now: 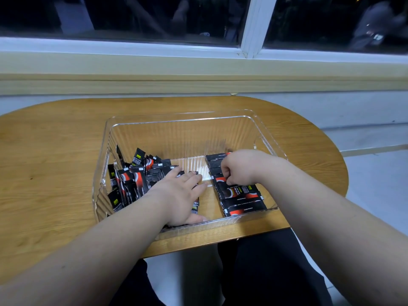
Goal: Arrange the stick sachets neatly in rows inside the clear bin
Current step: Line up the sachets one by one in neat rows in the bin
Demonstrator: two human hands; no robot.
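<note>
Bare forearms, bare left hand, bare right hand, black trousers

Clear ribbed plastic bin: far half of floor bare, reachable from above. Left side blocked by loose heap of black-and-red stick sachets, left hand flat on its near edge. Right side filled by flat row of stick sachets, right hand pinching one. Narrow bare strip between them.
</note>
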